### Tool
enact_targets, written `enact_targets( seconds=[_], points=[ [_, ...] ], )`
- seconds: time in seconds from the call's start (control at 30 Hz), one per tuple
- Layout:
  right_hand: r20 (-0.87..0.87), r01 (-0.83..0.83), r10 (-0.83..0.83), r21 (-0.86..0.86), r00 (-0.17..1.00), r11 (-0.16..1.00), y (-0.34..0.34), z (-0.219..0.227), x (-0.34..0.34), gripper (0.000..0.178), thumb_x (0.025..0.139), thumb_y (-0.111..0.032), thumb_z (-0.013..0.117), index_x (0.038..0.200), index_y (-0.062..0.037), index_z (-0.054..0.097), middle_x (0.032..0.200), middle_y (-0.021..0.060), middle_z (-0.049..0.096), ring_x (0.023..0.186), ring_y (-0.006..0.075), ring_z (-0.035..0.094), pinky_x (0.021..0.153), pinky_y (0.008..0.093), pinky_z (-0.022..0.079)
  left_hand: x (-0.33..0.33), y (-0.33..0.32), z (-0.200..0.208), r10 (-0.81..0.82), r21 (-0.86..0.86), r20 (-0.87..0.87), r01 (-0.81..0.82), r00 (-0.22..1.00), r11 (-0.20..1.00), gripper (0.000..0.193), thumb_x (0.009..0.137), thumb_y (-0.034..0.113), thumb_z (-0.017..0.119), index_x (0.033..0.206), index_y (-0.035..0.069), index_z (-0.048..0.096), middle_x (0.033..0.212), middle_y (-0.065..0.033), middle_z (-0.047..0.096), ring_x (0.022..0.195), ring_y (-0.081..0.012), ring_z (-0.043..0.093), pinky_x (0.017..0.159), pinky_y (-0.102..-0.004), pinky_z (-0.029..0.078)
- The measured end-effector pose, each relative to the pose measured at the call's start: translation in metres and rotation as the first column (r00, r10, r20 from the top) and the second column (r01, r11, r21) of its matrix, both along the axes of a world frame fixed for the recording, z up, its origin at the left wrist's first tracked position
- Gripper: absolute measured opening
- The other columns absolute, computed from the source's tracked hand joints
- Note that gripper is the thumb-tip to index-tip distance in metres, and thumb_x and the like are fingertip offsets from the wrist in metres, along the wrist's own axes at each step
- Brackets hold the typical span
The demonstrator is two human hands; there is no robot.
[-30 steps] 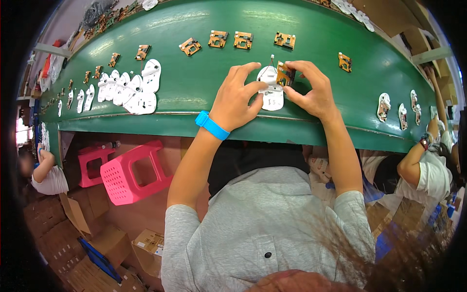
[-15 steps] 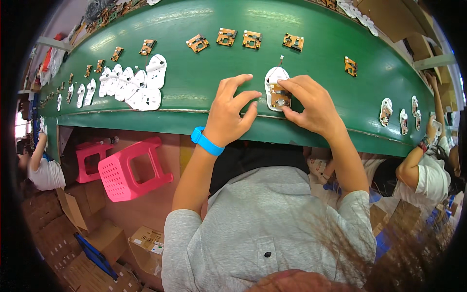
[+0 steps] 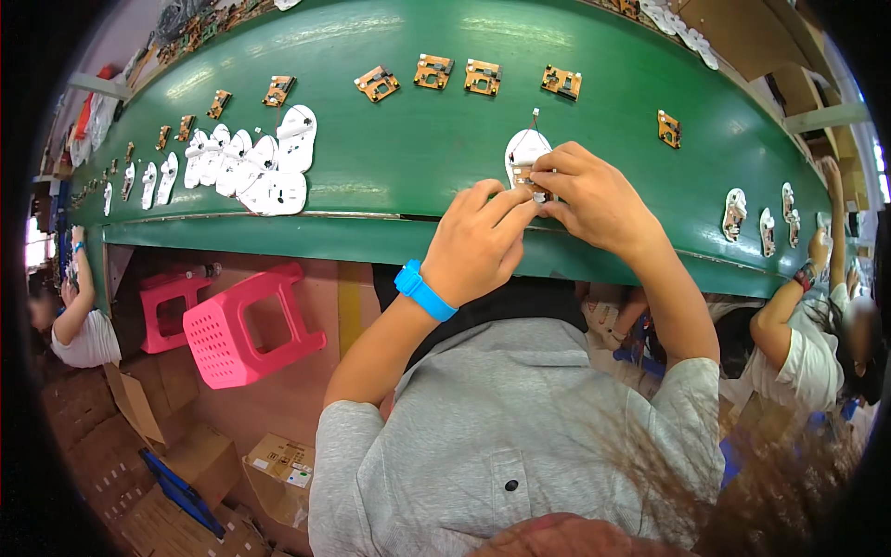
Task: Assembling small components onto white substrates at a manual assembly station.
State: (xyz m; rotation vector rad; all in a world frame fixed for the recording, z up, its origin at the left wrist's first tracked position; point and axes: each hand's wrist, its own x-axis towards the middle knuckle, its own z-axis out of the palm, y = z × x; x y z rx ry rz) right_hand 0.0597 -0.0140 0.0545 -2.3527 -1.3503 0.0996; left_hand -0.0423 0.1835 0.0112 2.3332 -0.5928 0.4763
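My left hand [image 3: 478, 239], with a blue wristband [image 3: 424, 291], and my right hand [image 3: 599, 202] meet over the near edge of a green conveyor belt [image 3: 418, 167]. Together they hold a white plastic shell [image 3: 525, 154] with a small brown circuit board [image 3: 525, 178] seated in it. Fingertips of both hands pinch the board's lower end. A thin wire sticks up from the shell's top.
Several brown circuit boards [image 3: 455, 74] lie in a row farther up the belt, and white shells [image 3: 264, 167] are piled at the left. More shells [image 3: 747, 215] lie to the right. Pink stools [image 3: 237, 325], cardboard boxes [image 3: 269, 464] and other workers [image 3: 798, 325] surround me.
The board that my right hand held above the shell now sits in the shell. Both hands have drawn closer to me, toward the belt's near edge.
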Motion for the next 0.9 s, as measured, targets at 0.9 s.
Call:
enact_targets(
  seconds=[0.9],
  points=[
    [0.15,-0.178,0.146,0.229,0.978,0.957,-0.034,-0.035,0.004,0.037,0.072,0.007,0.069,0.108,0.0054,0.073,0.122,0.0152,0.069,0.121,0.0347,0.066,0.101,0.043,0.058,-0.015,-0.012,-0.002,0.14,0.164,-0.042,-0.131,0.989,0.978,0.053,0.075,0.002,0.067,0.128,0.007,0.069,0.135,-0.0096,0.065,0.116,-0.0349,0.058,0.1,-0.048,0.047]
  ],
)
